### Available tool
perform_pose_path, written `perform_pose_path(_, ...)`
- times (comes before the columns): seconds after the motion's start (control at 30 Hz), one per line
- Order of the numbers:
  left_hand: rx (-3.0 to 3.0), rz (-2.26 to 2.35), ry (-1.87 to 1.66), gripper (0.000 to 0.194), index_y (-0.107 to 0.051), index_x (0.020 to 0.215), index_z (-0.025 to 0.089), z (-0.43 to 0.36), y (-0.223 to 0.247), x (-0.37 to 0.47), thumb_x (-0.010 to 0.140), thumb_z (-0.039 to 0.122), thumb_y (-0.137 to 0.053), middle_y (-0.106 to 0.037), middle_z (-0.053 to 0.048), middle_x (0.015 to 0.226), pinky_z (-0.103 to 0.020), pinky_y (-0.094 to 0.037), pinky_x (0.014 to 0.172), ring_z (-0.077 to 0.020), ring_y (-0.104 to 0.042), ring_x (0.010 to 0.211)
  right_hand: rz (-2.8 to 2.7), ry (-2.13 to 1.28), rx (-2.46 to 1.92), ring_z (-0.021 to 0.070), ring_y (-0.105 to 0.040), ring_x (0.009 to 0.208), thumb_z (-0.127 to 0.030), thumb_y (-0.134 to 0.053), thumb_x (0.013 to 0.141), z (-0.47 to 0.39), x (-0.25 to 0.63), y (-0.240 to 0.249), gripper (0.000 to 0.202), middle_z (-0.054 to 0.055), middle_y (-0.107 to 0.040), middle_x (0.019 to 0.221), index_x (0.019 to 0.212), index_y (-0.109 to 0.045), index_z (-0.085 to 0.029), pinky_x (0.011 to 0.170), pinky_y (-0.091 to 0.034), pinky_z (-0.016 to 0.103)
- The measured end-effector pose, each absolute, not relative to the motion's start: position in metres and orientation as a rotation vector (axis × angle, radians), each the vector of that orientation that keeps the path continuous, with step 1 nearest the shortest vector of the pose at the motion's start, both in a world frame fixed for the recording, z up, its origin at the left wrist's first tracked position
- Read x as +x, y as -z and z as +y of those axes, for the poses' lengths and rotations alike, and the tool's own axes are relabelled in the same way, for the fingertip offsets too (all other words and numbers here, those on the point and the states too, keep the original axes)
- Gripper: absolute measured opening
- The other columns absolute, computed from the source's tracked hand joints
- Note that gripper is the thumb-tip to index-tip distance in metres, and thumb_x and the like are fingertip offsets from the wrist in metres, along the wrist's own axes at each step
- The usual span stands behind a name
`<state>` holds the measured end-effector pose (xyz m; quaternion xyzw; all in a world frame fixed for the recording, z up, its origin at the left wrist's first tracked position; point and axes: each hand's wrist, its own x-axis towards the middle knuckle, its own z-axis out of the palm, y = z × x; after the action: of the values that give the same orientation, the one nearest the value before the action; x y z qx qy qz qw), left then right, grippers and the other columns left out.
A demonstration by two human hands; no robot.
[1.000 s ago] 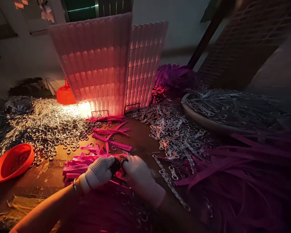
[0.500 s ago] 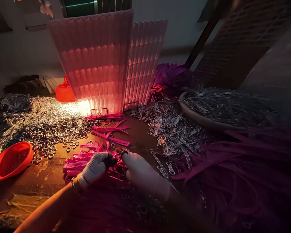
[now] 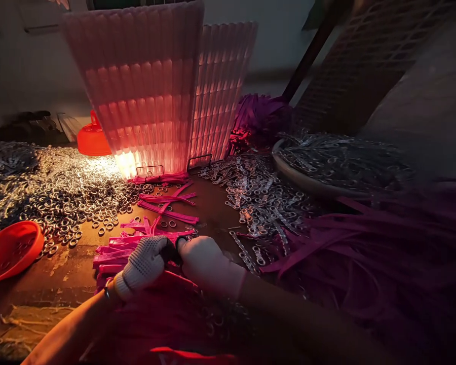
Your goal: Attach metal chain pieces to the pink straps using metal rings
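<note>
My left hand (image 3: 146, 263), in a white dotted glove with dark fingertips, is closed in a pinch. Against it presses my right hand (image 3: 207, 263), also gloved and closed, its knuckles up. A pink strap (image 3: 180, 278) shows just under the meeting fingers and seems to run from the left hand's grip. Whatever else lies between the fingertips is hidden. Beneath and behind the left hand spreads a pile of pink straps (image 3: 112, 253). Several metal rings (image 3: 171, 223) and more crossed pink straps (image 3: 169, 215) lie just beyond the hands.
A heap of metal rings (image 3: 87, 195) glows under a red lamp (image 3: 93, 139) at left, near a red bowl (image 3: 32, 246). Two ribbed translucent panels (image 3: 148, 86) stand behind. Metal chain pieces (image 3: 251, 187), a full basin (image 3: 289, 167) and purplish straps (image 3: 349, 243) fill the right.
The hands have drawn closer together, and the ring glimpsed between the fingertips is now covered. The right hand has turned knuckles-up. The whole view has shifted slightly.
</note>
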<state>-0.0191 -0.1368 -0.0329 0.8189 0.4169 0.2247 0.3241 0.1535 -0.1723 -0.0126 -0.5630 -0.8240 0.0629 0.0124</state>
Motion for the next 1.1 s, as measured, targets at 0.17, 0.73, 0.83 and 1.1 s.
perform_pose_path(0.17,2.079,1.231,-0.666,0.022,-0.068,0.076,0.016,-0.139,0.018,-0.020,0.086,0.019,-0.049,-0.066,-0.002,0.068,-0.023,-0.035,0.059,-0.0133,-0.052,0.062,-2.397,0.010,-1.717,0.0217,-0.062,0.081,-0.014,-0.057,0.084,-0.165,0.154,0.013,0.007,0.012,-0.069,0.088,0.090,-0.061,-0.015,0.067,-0.035,0.030)
perform_pose_path(0.73,2.170,1.218,-0.582,0.017,-0.066,0.080,0.017,-0.156,0.034,-0.013,0.081,0.013,-0.050,-0.068,-0.005,0.074,-0.025,-0.039,0.063,-0.0158,-0.057,0.067,-2.611,-0.133,-1.595,0.0238,-0.064,0.064,-0.029,-0.054,0.082,-0.169,0.168,0.018,0.022,0.015,-0.072,0.075,0.091,-0.066,-0.012,0.053,-0.026,0.031)
perform_pose_path(0.83,2.332,1.101,-0.455,0.015,-0.065,0.077,0.017,-0.145,0.016,-0.018,0.083,0.016,-0.051,-0.068,-0.004,0.075,-0.025,-0.037,0.062,-0.0157,-0.057,0.067,-2.693,-0.154,-1.559,0.0232,-0.065,0.064,-0.028,-0.055,0.082,-0.166,0.173,0.011,0.022,0.012,-0.073,0.076,0.095,-0.067,-0.014,0.053,-0.025,0.030)
perform_pose_path(1.1,2.137,1.214,-0.299,0.020,-0.074,0.084,0.018,-0.104,0.000,-0.074,0.084,0.029,-0.057,-0.073,-0.005,0.079,-0.026,-0.046,0.063,-0.0176,-0.062,0.068,-2.668,-0.313,-1.637,0.0213,-0.066,0.070,-0.036,-0.050,0.091,-0.182,0.185,0.000,0.026,0.010,-0.073,0.080,0.092,-0.067,-0.017,0.056,-0.030,0.031)
